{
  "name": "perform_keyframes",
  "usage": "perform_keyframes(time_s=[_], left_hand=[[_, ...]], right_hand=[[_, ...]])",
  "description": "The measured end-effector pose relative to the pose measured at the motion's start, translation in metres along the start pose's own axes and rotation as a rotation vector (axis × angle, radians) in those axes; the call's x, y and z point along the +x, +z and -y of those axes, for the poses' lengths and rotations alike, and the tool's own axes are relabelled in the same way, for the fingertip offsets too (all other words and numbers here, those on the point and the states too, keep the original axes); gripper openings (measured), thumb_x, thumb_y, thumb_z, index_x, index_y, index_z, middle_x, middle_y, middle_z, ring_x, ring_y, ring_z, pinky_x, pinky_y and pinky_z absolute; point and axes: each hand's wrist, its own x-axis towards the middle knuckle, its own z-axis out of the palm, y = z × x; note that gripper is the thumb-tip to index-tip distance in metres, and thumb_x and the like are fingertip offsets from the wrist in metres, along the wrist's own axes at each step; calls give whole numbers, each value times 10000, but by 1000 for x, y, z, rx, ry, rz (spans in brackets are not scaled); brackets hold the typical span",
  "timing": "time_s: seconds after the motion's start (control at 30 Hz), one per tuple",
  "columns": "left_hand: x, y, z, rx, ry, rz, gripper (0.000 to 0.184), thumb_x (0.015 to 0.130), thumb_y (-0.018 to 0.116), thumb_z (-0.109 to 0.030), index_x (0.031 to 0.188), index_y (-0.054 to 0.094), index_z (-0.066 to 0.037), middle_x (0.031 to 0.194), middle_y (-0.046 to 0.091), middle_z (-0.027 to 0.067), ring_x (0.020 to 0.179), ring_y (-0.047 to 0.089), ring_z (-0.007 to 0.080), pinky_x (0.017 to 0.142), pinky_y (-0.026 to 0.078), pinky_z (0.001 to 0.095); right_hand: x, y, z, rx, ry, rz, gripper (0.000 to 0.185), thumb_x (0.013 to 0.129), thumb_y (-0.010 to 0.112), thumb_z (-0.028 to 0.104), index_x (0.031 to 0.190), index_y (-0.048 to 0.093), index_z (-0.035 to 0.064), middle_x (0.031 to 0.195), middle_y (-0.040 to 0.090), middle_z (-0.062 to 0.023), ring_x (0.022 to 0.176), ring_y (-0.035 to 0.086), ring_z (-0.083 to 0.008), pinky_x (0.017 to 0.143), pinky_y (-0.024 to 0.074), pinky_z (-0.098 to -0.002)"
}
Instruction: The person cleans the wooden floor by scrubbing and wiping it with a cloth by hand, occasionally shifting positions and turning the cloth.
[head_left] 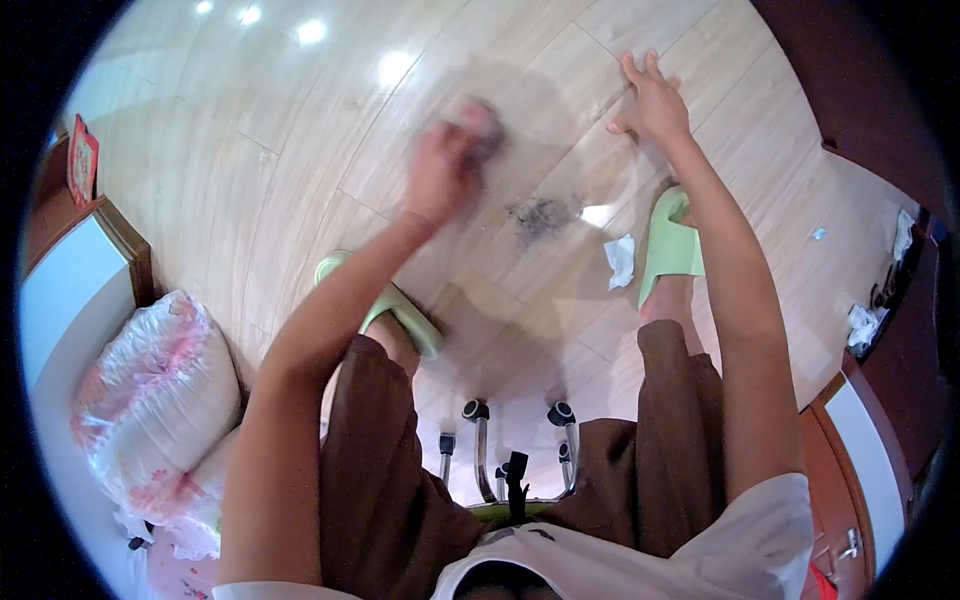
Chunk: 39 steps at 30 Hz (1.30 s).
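Pale floor (290,190); left hand (442,170) curls round a blurred object (485,125), right hand (658,106) splayed.

A home is suggested by the wood-plank floor (270,110), the green slippers (671,247) being worn, the reddish-brown furniture (838,80) at the edges and the pink-patterned bundle (165,390) wrapped in clear plastic

Open floor (220,150) spreads across the upper left of the frame, wide enough for a hand to pass. A gap also lies between the left hand (445,170) at upper centre and the right hand (655,105) at upper right. Below that gap sit a dark smudge (543,217) and a paper (620,262). Slippers (672,240) flank the middle, wheels (561,412) obstruct lower centre, and a bag (165,385) blocks lower left.
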Motion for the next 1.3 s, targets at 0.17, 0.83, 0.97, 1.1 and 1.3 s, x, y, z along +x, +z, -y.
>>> perform_keyframes(time_s=[0.17,0.83,0.97,1.1,1.3], left_hand=[[-9,-34,4,-284,-22,-15,307,746,585,44,1036,656,-29,924,571,162,876,560,347,777,476,417],[49,-5,21,90,-2,-1,487,686,587,21,1135,692,-134,921,617,185,860,599,381,752,498,470],[46,17,-44,-396,10,202,512,688,566,38,1175,668,-84,914,600,179,906,564,363,804,482,440],[38,-53,35,-91,-4,-129,312,741,567,76,1006,661,-58,944,594,162,886,542,363,787,458,447],[-7,-236,220,455,-778,-485,263,812,652,-107,1056,718,-33,899,621,152,897,622,316,806,498,408]], right_hand=[[2,6,-15,25,-71,-49,1149,545,908,301,1528,313,339,1615,236,-112,1346,333,-576,1050,457,-509],[-4,-2,4,46,8,-21,1136,539,906,239,1521,340,314,1614,237,-121,1371,330,-535,1093,408,-506],[-7,-7,4,97,-3,-15,1132,552,905,258,1523,328,338,1622,222,-94,1391,289,-540,1091,420,-485],[-12,-10,4,84,4,8,1134,556,906,276,1525,320,340,1627,210,-74,1406,263,-532,1093,422,-482],[-11,-22,17,52,58,67,1146,546,910,253,1526,322,330,1612,238,-120,1395,285,-535,1094,421,-485]])
